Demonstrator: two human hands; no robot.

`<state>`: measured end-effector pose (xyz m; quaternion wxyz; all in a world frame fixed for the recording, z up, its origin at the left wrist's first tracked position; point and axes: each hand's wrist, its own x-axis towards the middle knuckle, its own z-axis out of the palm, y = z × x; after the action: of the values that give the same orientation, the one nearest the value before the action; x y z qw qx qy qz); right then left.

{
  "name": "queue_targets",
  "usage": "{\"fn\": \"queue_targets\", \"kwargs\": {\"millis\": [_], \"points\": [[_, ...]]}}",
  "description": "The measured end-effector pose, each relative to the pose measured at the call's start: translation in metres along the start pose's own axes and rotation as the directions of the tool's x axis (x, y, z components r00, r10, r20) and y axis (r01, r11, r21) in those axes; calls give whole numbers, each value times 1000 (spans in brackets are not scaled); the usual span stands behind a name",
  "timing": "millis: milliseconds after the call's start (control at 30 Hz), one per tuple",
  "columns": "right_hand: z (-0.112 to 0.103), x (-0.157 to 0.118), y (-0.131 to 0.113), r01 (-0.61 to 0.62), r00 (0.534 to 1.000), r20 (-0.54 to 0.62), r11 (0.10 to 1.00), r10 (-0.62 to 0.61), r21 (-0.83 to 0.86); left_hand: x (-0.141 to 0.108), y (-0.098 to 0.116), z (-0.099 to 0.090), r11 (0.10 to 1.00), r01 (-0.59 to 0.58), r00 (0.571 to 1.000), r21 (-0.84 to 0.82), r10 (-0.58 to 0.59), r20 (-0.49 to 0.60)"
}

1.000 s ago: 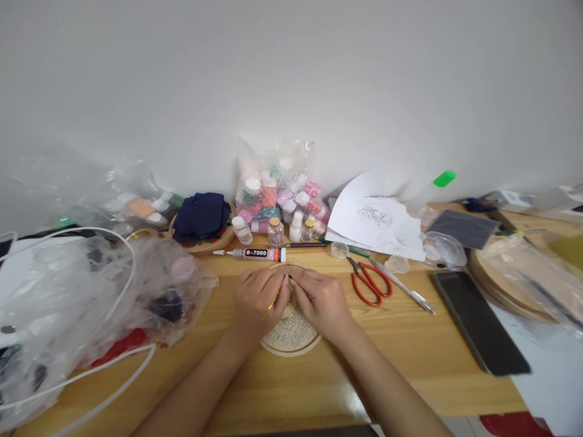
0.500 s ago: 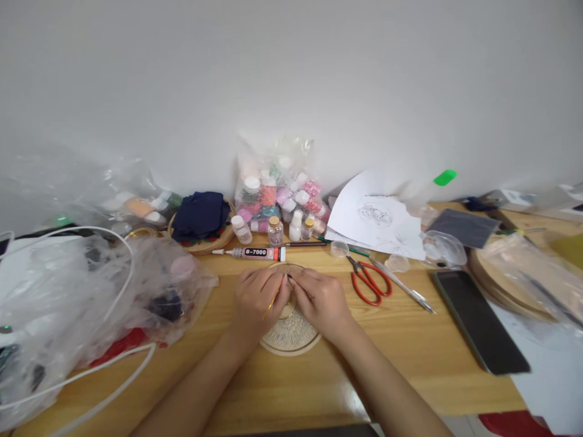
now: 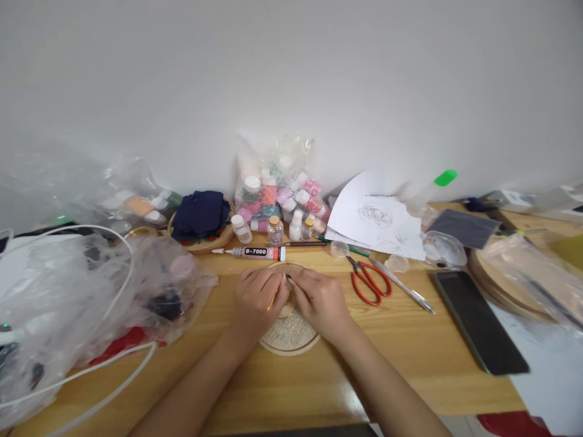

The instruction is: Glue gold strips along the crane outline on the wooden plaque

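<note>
Left hand (image 3: 257, 301) and right hand (image 3: 322, 301) meet over a patterned disc (image 3: 291, 341)

Well to the left of the left hand, crumpled clear plastic bags (image 3: 68, 297) cover that end of the tabletop (image 3: 410, 358), with a white cable (image 3: 132, 261) looping across them. Nearer, beyond the left hand and to its left, folded dark blue cloth (image 3: 200, 215) sits on a round wooden piece (image 3: 204, 246). A glue tube (image 3: 259, 253) marked B-7000 lies just beyond the left hand, its nozzle pointing left. Behind the tube stand small bottles (image 3: 276, 233), and behind those a clear bag of colourful jars (image 3: 268, 195) leans against the wall.

The left hand is curled closed, clamped on a slim gold-coloured stick (image 3: 269, 304) that slants out below its fingers. The disc lies flat on the tabletop under both hands, its lined near part showing between the wrists. The right hand is curled in too, its fingertips together with those of the left; a small dark spot shows there, but whether the right hand grips anything cannot be told.

Beyond the right hand and to its right, a sheet of paper (image 3: 376, 215) bears a line drawing. Red-handled scissors (image 3: 371, 284) lie near the right hand, then a silver pen-like tool (image 3: 405, 287). Farther right of that hand lies a dark phone (image 3: 480, 321), with round boards (image 3: 496, 285) partly under plastic beyond it.
</note>
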<state>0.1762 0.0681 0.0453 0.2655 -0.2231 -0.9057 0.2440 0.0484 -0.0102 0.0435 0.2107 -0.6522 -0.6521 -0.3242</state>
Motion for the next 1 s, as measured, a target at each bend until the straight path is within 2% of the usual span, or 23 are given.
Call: {"fn": "queue_targets", "kwargs": {"millis": [300,1000], "points": [[4,0,1,-1,1000,-8,997,1,-79,0,-1,1,1000,3,1000,10,-3,15],[-1,5,5,-143,988,33,964,154,-223,0,-1,0,1000,-11,1000,25,11,5]]}}
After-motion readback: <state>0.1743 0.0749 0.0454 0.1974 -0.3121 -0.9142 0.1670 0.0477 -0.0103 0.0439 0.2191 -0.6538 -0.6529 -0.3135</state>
